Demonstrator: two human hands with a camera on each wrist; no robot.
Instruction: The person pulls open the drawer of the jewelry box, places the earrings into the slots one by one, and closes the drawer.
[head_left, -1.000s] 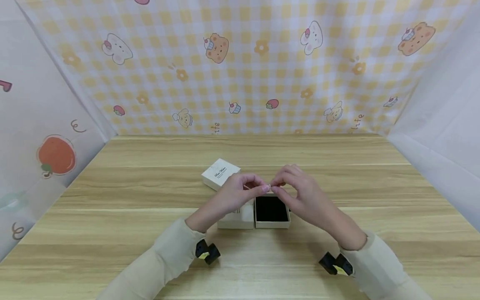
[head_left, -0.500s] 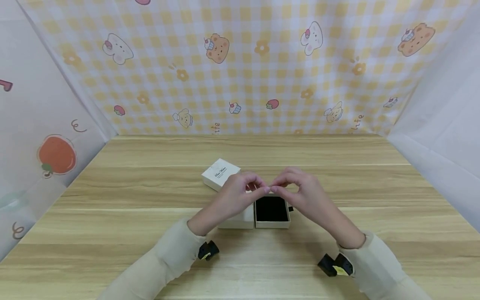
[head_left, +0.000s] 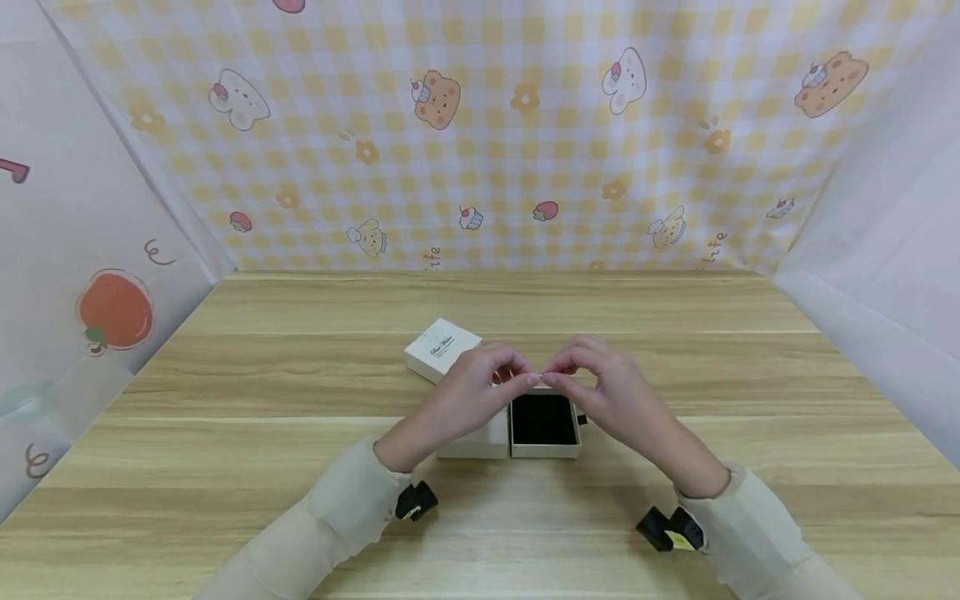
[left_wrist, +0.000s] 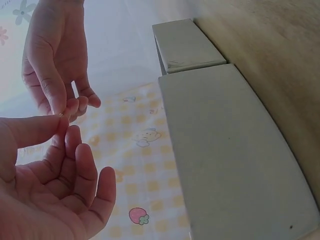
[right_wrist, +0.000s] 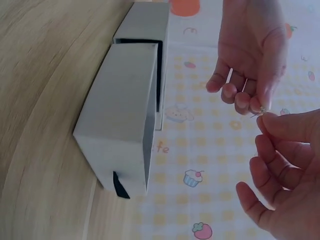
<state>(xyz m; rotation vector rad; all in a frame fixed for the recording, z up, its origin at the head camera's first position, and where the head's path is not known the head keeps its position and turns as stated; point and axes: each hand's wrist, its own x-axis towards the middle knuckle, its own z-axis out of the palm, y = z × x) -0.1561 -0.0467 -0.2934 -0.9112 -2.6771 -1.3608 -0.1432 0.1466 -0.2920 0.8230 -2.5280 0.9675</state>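
My left hand (head_left: 476, 383) and right hand (head_left: 615, 390) meet fingertip to fingertip above the boxes. Between them is a tiny shiny earring (right_wrist: 262, 109), mostly covered by fingers; a thin pin sticks out from it in the right wrist view. Both hands pinch it between thumb and index finger, their other fingers loosely bent. Below lies an uncovered white box tray (head_left: 545, 451) with a black lining and a black ribbon tab (head_left: 582, 420) on its right side. A white box part (head_left: 474, 447) stands against its left side, partly hidden by my left hand.
Behind my left hand, a white box (head_left: 442, 346) with black lettering lies turned at an angle on the wooden table (head_left: 300, 367). A yellow checked cloth (head_left: 495, 158) hangs along the back, with pale cloth at both sides.
The fingertips have drawn closer together, so less of the earring shows between them. My left wrist has turned slightly. The boxes stay where they were.
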